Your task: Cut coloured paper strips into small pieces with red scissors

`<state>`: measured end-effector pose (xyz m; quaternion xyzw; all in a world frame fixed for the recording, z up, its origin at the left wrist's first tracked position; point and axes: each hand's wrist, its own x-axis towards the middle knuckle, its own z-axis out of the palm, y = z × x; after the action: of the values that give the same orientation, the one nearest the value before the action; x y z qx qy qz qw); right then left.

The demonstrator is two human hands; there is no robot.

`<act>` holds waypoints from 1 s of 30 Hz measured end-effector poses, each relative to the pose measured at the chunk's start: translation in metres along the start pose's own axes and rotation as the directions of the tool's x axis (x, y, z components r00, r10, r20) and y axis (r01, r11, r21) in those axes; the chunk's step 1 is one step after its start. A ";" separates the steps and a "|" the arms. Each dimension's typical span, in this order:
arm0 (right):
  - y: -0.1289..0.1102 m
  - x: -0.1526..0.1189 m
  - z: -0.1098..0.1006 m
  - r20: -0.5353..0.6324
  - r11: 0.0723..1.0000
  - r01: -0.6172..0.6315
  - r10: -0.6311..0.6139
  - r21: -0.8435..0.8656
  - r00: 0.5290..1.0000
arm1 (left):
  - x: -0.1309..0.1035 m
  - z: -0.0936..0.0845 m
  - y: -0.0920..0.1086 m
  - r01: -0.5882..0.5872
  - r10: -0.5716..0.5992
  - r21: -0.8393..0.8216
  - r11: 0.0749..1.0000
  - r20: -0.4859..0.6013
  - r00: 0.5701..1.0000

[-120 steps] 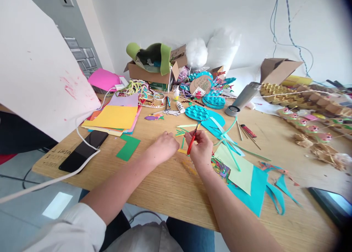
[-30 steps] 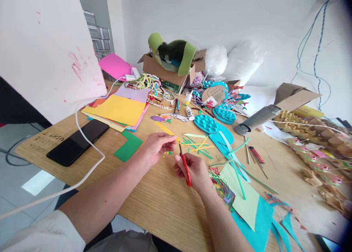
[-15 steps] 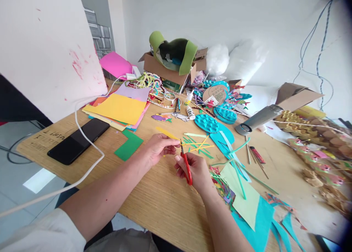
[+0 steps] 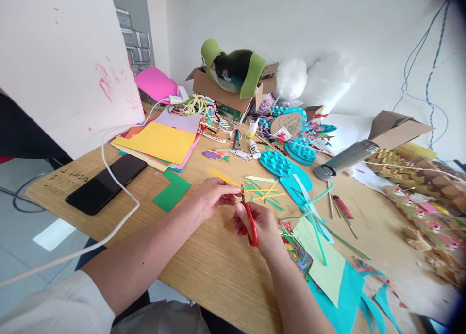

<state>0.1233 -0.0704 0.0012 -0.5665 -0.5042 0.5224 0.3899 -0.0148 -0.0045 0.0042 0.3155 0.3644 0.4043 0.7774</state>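
Between the thumb and fingers of my left hand (image 4: 218,196) is a narrow yellow paper strip (image 4: 220,175), its long end reaching out behind the fingers. My right hand (image 4: 257,223) is closed around a pair of red-handled scissors (image 4: 252,227). The blades point up and away, right at the left fingertips and the strip's end. Just past the blades, a loose pile of thin green and yellow paper strips (image 4: 268,194) lies on the wooden table (image 4: 214,266). To the left of my left hand rests a green paper piece (image 4: 172,190).
A phone (image 4: 105,184) lies at the left, crossed by a white cable (image 4: 120,193). Stacked coloured paper (image 4: 160,142) sits behind it. Glue bottles (image 4: 254,149), turquoise egg-carton pieces (image 4: 276,164) and a steel flask (image 4: 345,160) stand or lie farther back. Pale green paper (image 4: 324,256) is at the right.
The view has shifted slightly, so everything sits a little farther right. Both hands keep nearly the same pose, with the scissors still at the yellow strip.
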 end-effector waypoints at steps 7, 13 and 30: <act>0.002 0.000 -0.001 -0.004 1.000 -0.013 0.013 -0.002 1.000 | -0.001 0.001 0.002 -0.001 0.001 -0.006 1.000 0.007 1.000; 0.001 -0.001 0.000 -0.008 1.000 -0.012 0.012 0.000 1.000 | -0.002 0.002 0.002 -0.009 0.009 0.000 1.000 0.006 1.000; 0.000 0.000 -0.001 -0.026 0.999 -0.003 0.002 -0.043 1.000 | -0.003 0.002 0.001 -0.005 0.005 -0.002 1.000 0.015 1.000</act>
<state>0.1239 -0.0704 0.0012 -0.5823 -0.5096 0.5043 0.3834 -0.0147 -0.0064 0.0072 0.3187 0.3571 0.4042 0.7794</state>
